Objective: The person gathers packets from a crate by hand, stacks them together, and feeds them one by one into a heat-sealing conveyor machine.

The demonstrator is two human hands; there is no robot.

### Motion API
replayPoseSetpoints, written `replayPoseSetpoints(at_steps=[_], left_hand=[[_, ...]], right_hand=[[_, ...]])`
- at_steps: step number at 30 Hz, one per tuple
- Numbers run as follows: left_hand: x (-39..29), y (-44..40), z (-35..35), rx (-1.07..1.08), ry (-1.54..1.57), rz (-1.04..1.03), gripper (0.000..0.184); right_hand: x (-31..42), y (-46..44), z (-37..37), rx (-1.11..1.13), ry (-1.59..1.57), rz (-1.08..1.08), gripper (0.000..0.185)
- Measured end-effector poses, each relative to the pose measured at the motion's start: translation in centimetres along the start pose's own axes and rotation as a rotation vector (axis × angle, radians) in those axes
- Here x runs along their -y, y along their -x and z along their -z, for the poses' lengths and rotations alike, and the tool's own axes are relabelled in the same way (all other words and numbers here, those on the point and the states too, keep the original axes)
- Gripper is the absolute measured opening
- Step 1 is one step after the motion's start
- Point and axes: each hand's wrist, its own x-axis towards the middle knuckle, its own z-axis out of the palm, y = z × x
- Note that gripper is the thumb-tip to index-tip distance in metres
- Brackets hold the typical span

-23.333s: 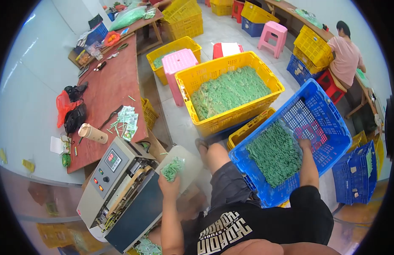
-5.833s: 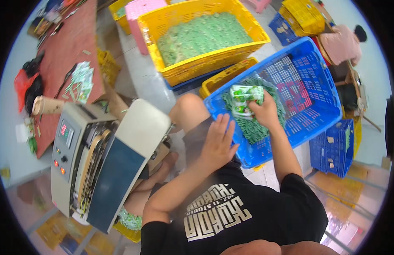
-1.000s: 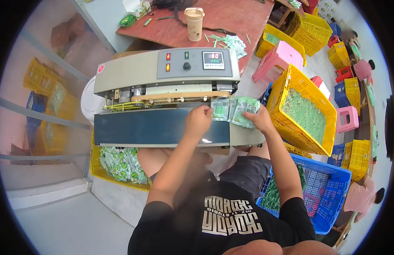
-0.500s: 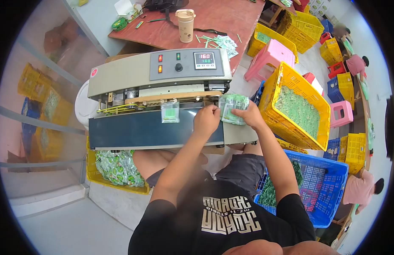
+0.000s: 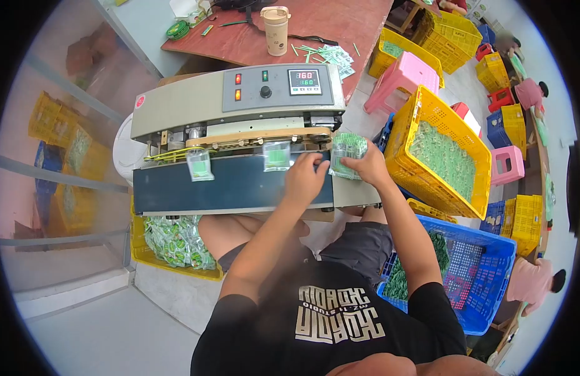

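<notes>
My right hand [image 5: 367, 167] grips a stack of small clear-and-green packets [image 5: 348, 148] at the right end of a band sealing machine [image 5: 196, 109]. Just left of the stack is my left hand [image 5: 304, 180], thumb and forefinger apart, with nothing visible between them. One green-and-clear packet [image 5: 277, 156] hangs from the sealer's band beside my left hand. Further left, a second packet [image 5: 200, 166] hangs slightly tilted from the same band. Both lie against the dark blue front panel [image 5: 233, 191]. The machine's display [image 5: 304, 81] reads 160 in red and green.
To the right stand a yellow crate [image 5: 443, 163] of packets and a blue crate [image 5: 484, 276] with green items. A yellow crate [image 5: 177, 247] of filled packets sits below left. Behind, a red table [image 5: 240, 47] carries a cup [image 5: 275, 31]. Several people work far right.
The first packet has travelled left along the sealer. Another packet now shows on the band, left of my left hand, whose pinch has loosened. My right hand still holds the stack.
</notes>
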Motion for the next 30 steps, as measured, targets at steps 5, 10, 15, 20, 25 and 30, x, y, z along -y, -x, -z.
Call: replayPoseSetpoints(at_steps=[5, 10, 15, 20, 25, 30], left_hand=[[-1.0, -2.5, -1.4, 0.202, 0.030, 0.236, 0.024], [-0.5, -3.4, -1.0, 0.244, -0.027, 0.318, 0.028], [0.2, -3.1, -0.4, 0.201, -0.035, 0.356, 0.029], [1.5, -2.3, 2.6, 0.117, -0.064, 0.412, 0.029], [2.0, -0.1, 4.6, -0.221, -0.096, 0.155, 0.025], [-0.1, -0.3, 0.5, 0.045, 0.024, 0.113, 0.022]], right_hand=[[1.4, 0.2, 0.4, -0.050, 0.093, -0.011, 0.063], [0.3, -0.2, -0.3, -0.018, -0.083, -0.027, 0.058], [-1.2, -0.6, -0.6, -0.048, -0.099, -0.020, 0.053], [-0.8, -0.4, -0.6, -0.055, -0.098, -0.025, 0.051], [-0.4, 0.4, -0.6, -0.111, -0.109, 0.014, 0.049], [2.7, 1.1, -1.1, -0.117, -0.121, -0.047, 0.043]])
